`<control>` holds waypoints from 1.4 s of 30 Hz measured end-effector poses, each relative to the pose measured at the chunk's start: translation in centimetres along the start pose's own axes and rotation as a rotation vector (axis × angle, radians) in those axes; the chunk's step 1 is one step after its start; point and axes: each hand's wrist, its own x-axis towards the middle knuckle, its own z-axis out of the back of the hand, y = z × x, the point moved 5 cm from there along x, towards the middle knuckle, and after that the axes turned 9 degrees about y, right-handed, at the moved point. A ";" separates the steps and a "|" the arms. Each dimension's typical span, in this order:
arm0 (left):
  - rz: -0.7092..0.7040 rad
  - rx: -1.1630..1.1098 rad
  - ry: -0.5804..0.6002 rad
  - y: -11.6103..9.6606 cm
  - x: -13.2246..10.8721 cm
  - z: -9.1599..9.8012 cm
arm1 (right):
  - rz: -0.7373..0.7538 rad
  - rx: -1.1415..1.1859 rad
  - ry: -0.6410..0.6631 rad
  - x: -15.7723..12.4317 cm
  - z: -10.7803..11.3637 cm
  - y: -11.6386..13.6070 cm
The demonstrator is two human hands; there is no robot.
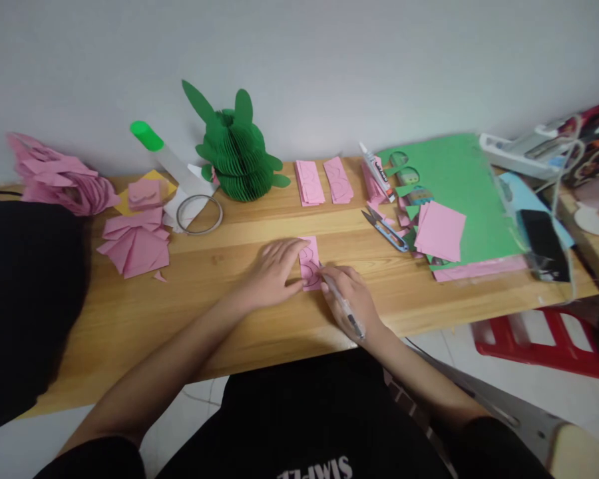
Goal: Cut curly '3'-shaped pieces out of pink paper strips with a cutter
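Note:
A small pink paper strip (308, 263) with curved dark outlines drawn on it lies on the wooden table in front of me. My left hand (278, 271) rests on its left edge, fingers stretched out and pressing it flat. In my right hand (353, 298) is a clear pen (345, 307), held in a writing grip with its tip at the strip's right side. Farther back lie two small stacks of pink paper, the left stack (310, 183) and the right stack (338, 180), both marked with similar curved lines.
A green paper honeycomb figure (239, 159) stands near the wall. To its left are a tape roll (199, 231), a glue stick (154, 143) and folded pink paper (136, 243). Rightward lie thread snips (387, 231), a glue tube (378, 174), green sheets (479, 213) and a phone (544, 243).

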 end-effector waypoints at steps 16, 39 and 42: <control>0.024 -0.096 -0.015 -0.1 0.0 -0.1 | -0.008 0.293 0.011 4.7 1.5 -0.7; -0.006 -0.133 -0.055 -0.2 0.4 -0.2 | 0.081 0.208 0.080 6.3 1.2 -0.6; -0.005 -0.123 -0.062 -0.2 0.3 -0.2 | 0.086 0.211 0.052 6.2 1.2 -0.7</control>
